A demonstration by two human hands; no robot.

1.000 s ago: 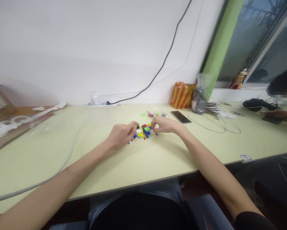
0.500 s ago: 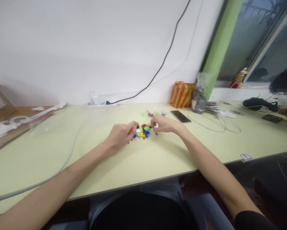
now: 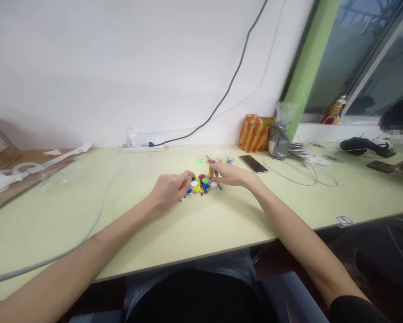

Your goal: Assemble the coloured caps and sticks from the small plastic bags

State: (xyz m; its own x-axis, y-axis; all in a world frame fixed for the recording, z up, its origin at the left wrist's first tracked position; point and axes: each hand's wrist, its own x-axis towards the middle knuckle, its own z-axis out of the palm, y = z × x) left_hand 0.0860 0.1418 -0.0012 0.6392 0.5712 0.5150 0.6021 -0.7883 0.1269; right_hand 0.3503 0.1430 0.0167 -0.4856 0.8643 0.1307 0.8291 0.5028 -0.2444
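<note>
A cluster of small plastic pieces lies on the table between my hands: coloured round discs, such as a green disc (image 3: 205, 181) and a yellow disc (image 3: 196, 189), with thin coloured sticks among them. My left hand (image 3: 170, 189) is closed at the cluster's left side, thumb and forefinger pinched beside a dark piece; whether they grip it is unclear. From the right, my right hand (image 3: 228, 174) reaches over the cluster with fingers bent together, its fingertips hiding whatever is under them. Just below those fingertips a white disc (image 3: 214, 184) shows.
Behind the cluster lie more small pieces (image 3: 221, 159) in clear plastic. A phone (image 3: 253, 163) is to their right, near a striped bag (image 3: 256, 133) and a looped thin cable (image 3: 305, 176). A grey cable (image 3: 97, 220) crosses the left side. Another person sits at far right.
My right fingertips have shifted slightly left and away from me, uncovering the white disc. My left hand has stayed in place. At far right, the other person's hand now shows by a dark phone.
</note>
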